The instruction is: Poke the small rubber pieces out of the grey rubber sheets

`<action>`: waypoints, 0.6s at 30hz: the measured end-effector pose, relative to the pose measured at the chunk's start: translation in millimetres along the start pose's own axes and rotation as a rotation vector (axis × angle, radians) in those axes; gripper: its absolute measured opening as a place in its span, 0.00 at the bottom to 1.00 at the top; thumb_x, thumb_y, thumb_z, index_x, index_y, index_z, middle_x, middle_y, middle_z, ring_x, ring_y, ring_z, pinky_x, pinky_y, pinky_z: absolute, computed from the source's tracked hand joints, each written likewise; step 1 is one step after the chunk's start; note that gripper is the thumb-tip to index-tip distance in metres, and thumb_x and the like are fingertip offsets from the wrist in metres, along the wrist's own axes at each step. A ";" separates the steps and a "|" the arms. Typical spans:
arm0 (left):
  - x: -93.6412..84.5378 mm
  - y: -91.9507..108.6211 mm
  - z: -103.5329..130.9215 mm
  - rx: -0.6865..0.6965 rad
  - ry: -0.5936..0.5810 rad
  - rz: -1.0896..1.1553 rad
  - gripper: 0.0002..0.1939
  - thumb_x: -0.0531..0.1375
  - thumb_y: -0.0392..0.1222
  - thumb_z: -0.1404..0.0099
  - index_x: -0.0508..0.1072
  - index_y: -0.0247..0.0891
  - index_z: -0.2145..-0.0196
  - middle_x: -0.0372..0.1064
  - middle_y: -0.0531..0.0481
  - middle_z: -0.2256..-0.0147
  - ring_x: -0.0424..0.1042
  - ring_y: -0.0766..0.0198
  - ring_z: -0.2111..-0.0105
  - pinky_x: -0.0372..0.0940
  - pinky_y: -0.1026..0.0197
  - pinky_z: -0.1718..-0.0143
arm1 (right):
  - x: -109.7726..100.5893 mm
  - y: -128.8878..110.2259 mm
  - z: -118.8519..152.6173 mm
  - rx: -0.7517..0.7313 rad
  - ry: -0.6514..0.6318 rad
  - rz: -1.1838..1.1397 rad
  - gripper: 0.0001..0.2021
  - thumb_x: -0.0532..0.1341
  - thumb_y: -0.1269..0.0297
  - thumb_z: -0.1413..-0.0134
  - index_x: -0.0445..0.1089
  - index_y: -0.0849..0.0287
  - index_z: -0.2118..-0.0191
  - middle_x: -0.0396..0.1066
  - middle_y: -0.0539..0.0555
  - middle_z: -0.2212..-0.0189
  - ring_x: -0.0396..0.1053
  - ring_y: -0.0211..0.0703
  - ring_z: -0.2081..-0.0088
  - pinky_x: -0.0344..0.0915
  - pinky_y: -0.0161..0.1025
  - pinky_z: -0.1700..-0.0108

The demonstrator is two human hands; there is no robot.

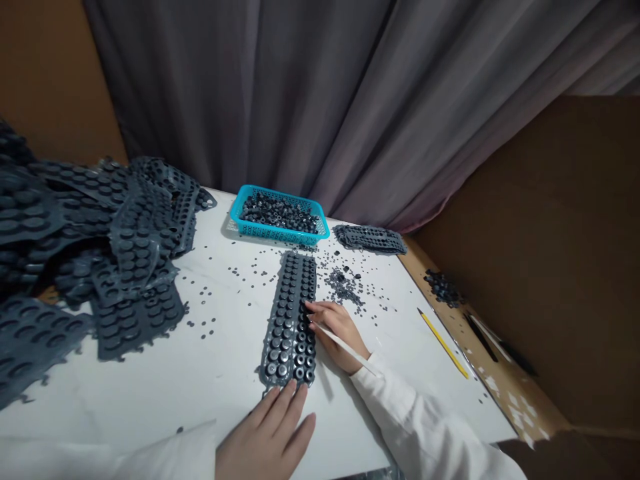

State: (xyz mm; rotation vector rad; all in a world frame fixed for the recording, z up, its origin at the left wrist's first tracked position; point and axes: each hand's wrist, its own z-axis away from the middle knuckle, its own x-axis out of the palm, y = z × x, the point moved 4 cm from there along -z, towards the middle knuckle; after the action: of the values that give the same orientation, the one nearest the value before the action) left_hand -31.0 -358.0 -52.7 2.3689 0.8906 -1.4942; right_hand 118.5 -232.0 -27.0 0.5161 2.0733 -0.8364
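Note:
A dark grey moulded rubber strip [289, 313] with rows of round raised parts lies lengthwise on the white table. My left hand [273, 433] rests flat at its near end, fingers stretched out and fingertips touching the edge. Over the strip's right side, my right hand [337, 333] pinches a slim white stick [350, 348] like a pen. Its tip points at the right-hand rows and is hidden by my fingers. Parts nearest me in those rows show open round holes, while the left rows have smooth tops.
Heaped rubber sheets [140, 233] cover the left side. A blue basket [320, 235] of small dark parts stands at the back, beside stacked strips [370, 239]. Small dark discs [345, 287] lie scattered. A yellow pencil-like tool [444, 343] lies at right, near a cardboard wall [560, 253].

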 end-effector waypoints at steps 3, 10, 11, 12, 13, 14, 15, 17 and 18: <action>1.0 0.0 -0.4 0.001 -0.009 -0.003 0.16 0.49 0.37 0.34 0.64 0.37 0.50 0.68 0.44 0.52 0.66 0.58 0.53 0.54 0.58 0.49 | -0.3 -1.9 0.8 -0.033 -0.003 0.043 0.04 0.55 0.66 0.41 0.66 0.56 0.63 0.72 0.56 0.54 0.68 0.45 0.54 0.66 0.45 0.55; 1.8 0.5 0.8 -0.010 0.013 0.003 0.15 0.49 0.37 0.34 0.65 0.37 0.51 0.69 0.44 0.52 0.67 0.59 0.53 0.51 0.57 0.46 | 5.5 1.9 -2.3 -0.228 -0.058 0.335 0.07 0.53 0.68 0.39 0.68 0.58 0.63 0.71 0.57 0.52 0.68 0.46 0.53 0.64 0.45 0.57; 1.7 0.6 0.7 -0.010 0.014 -0.002 0.15 0.49 0.37 0.34 0.65 0.37 0.51 0.69 0.44 0.52 0.67 0.59 0.53 0.52 0.58 0.47 | 6.1 4.3 -4.1 -0.264 -0.076 0.393 0.07 0.53 0.69 0.39 0.68 0.58 0.62 0.69 0.58 0.50 0.67 0.47 0.53 0.63 0.46 0.58; 1.5 0.6 0.6 -0.011 0.014 -0.008 0.14 0.50 0.37 0.34 0.65 0.38 0.51 0.69 0.45 0.52 0.67 0.59 0.53 0.54 0.58 0.48 | 5.6 7.4 -6.3 -0.281 -0.081 0.445 0.07 0.52 0.70 0.39 0.68 0.58 0.62 0.68 0.58 0.49 0.68 0.47 0.54 0.63 0.47 0.58; 1.2 0.7 0.5 -0.009 0.015 -0.014 0.14 0.50 0.37 0.34 0.65 0.38 0.51 0.69 0.45 0.52 0.68 0.59 0.53 0.55 0.59 0.49 | 4.0 11.0 -8.7 -0.275 -0.071 0.486 0.08 0.52 0.71 0.39 0.68 0.59 0.62 0.67 0.59 0.48 0.68 0.48 0.55 0.63 0.47 0.58; 1.0 0.7 0.5 -0.007 0.015 -0.018 0.14 0.50 0.37 0.34 0.65 0.38 0.51 0.69 0.45 0.52 0.68 0.59 0.54 0.56 0.59 0.51 | 1.4 14.4 -11.2 -0.251 -0.042 0.514 0.08 0.52 0.71 0.39 0.68 0.59 0.61 0.66 0.60 0.47 0.68 0.48 0.56 0.63 0.48 0.58; 1.0 0.9 0.5 -0.005 0.016 -0.020 0.14 0.50 0.38 0.34 0.65 0.38 0.51 0.69 0.45 0.53 0.68 0.58 0.54 0.57 0.59 0.51 | -1.9 16.8 -13.2 -0.222 0.003 0.523 0.08 0.52 0.71 0.39 0.68 0.60 0.60 0.67 0.61 0.48 0.68 0.49 0.56 0.63 0.48 0.59; 1.6 1.4 1.1 0.003 0.015 -0.015 0.14 0.50 0.38 0.34 0.65 0.38 0.51 0.69 0.45 0.53 0.68 0.58 0.54 0.56 0.58 0.51 | -7.2 17.7 -14.9 -0.168 0.089 0.493 0.07 0.53 0.70 0.39 0.68 0.59 0.60 0.68 0.61 0.49 0.68 0.50 0.55 0.63 0.48 0.59; 2.3 1.8 1.5 0.006 0.011 -0.013 0.14 0.50 0.38 0.34 0.64 0.38 0.51 0.69 0.44 0.53 0.68 0.58 0.53 0.55 0.58 0.50 | -8.3 16.1 -14.7 -0.149 0.113 0.452 0.07 0.53 0.69 0.39 0.68 0.59 0.60 0.69 0.61 0.50 0.67 0.50 0.54 0.64 0.48 0.58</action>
State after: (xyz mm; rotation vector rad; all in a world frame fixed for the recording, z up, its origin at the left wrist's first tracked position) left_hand -30.4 -359.2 -55.7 2.3825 0.9066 -1.4920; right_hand 125.2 -210.9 -19.9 0.9224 1.9868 -0.3928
